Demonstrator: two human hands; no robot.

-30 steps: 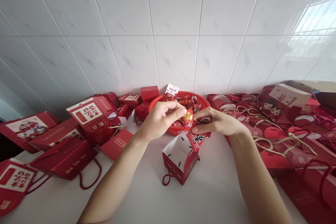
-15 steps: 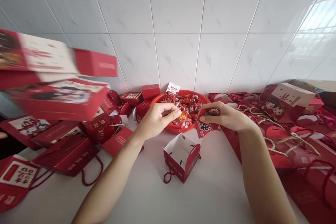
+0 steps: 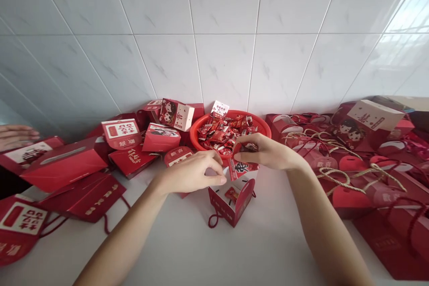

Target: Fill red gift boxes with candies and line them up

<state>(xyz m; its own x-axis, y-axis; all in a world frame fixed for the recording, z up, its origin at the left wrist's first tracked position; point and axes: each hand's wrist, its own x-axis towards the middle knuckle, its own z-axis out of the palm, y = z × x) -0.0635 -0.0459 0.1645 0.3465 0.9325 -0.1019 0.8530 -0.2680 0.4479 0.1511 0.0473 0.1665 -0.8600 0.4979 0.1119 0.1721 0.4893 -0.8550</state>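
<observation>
An open red gift box with a white inside stands on the table in front of me. One red candy packet lies in it. My left hand hovers at the box's left rim, thumb and fingers apart, with nothing visible in them. My right hand pinches a red snack packet with dark and white lettering above the box's back edge. Just behind, an orange-red basket holds many wrapped candies and a small white printed packet.
Red gift boxes lie heaped on the left, among them a box with cartoon figures. More boxes with rope handles crowd the right side. Another person's hand shows at the far left. A tiled wall rises behind.
My left hand has come down to the box and let go of its packet; a packet now lies inside. My right hand has moved left with its packet. Boxes blurred in mid-air now rest on the left heap.
</observation>
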